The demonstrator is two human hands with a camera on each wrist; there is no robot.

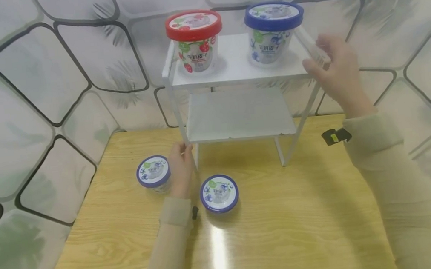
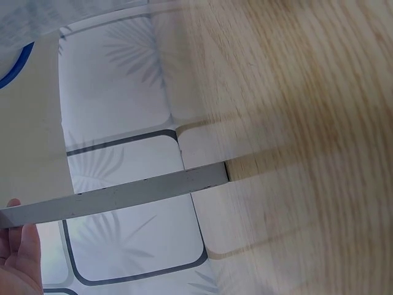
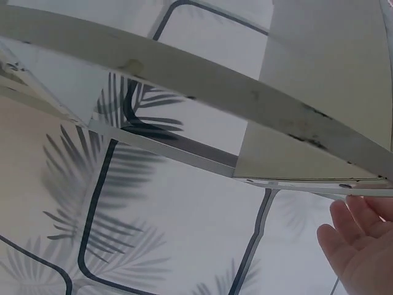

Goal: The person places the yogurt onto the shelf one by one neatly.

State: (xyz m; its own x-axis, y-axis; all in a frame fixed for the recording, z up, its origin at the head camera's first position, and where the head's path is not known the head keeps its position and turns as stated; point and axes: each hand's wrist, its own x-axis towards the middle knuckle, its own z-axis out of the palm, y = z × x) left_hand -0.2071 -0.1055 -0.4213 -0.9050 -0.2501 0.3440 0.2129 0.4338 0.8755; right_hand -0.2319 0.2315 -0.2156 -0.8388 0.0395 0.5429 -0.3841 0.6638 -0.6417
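Note:
A white two-tier rack (image 1: 238,111) stands against the wall at the back of the table. My left hand (image 1: 181,169) pinches its left front leg (image 2: 123,195), fingers and thumb on either side of the bar in the left wrist view. Blurred in the head view, my right hand (image 1: 338,70) is at the upper right corner, thumb and fingers spread about the side rail (image 3: 245,101); in the right wrist view its fingertips are right at the rack's edge. On the top tier stand a red-lidded cup (image 1: 196,42) and a blue-lidded cup (image 1: 272,35).
Two more blue-lidded cups stand on the wooden table (image 1: 285,231): one cup (image 1: 153,172) left of my left hand, another cup (image 1: 219,194) to its right, in front of the rack. A patterned wall covering (image 1: 120,104) surrounds the table's back and sides.

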